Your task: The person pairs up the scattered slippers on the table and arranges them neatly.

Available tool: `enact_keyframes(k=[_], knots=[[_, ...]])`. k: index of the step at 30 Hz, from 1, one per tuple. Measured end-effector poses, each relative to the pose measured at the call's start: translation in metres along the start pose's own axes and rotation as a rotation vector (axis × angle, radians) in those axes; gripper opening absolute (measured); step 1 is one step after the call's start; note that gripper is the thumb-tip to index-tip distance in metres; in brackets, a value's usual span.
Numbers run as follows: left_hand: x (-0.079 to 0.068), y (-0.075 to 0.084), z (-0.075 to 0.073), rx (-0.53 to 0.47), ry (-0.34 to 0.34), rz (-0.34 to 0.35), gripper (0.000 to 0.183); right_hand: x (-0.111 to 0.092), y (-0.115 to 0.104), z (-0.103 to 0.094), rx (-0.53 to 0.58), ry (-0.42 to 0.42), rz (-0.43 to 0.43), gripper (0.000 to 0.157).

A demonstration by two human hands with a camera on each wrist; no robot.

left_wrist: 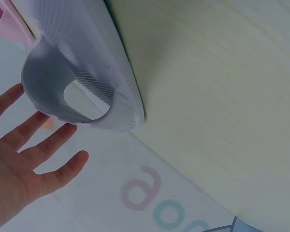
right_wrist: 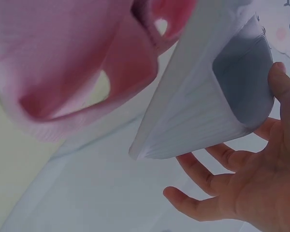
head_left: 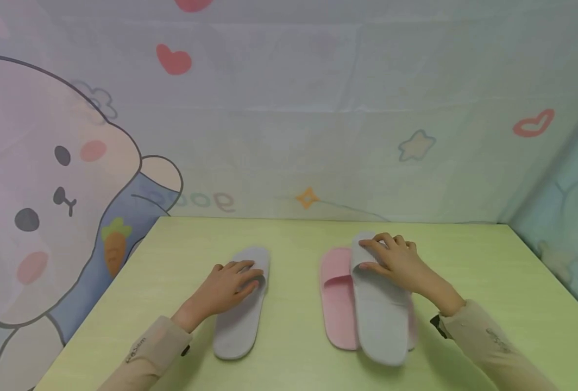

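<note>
My left hand [head_left: 227, 288] lies over the strap of a pale grey open-toe slipper [head_left: 237, 331] on the left of the table. In the left wrist view, the fingers are spread and their tips touch the strap's outside; the thumb is mostly out of frame. On the right, my right hand [head_left: 401, 266] pinches the strap of a second grey slipper [head_left: 382, 320], thumb at the strap's edge and fingers outside. That slipper is tilted and raised over a pair of pink slippers [head_left: 338, 320], partly covering them. The right wrist view shows the pink straps [right_wrist: 130, 67] beside it.
Everything lies on a pale yellow-green table [head_left: 289, 336]. Behind it hangs a curtain [head_left: 289, 108] printed with a cartoon animal, hearts and stars. The table's back edge is beyond the slippers' toes.
</note>
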State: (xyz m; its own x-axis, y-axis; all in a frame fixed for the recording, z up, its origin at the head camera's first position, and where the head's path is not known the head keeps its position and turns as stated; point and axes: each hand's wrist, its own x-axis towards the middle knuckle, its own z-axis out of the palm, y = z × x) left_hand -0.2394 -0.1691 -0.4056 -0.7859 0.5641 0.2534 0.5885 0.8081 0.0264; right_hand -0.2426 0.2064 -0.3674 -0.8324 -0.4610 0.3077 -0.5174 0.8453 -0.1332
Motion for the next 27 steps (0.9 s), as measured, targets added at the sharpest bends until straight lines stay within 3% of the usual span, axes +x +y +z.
enact_keyframes(k=[9,18,27], knots=[[-0.002,-0.005,-0.004,0.0,0.014,-0.025,0.027,0.021,-0.031,0.011,-0.003,0.013,-0.039,0.046],[-0.006,-0.011,-0.005,0.009,0.028,-0.038,0.025,0.046,-0.064,0.018,0.003,-0.052,-0.02,0.049],[-0.007,-0.013,-0.01,-0.012,0.038,-0.041,0.02,0.062,-0.088,0.039,-0.018,-0.054,-0.018,0.052]])
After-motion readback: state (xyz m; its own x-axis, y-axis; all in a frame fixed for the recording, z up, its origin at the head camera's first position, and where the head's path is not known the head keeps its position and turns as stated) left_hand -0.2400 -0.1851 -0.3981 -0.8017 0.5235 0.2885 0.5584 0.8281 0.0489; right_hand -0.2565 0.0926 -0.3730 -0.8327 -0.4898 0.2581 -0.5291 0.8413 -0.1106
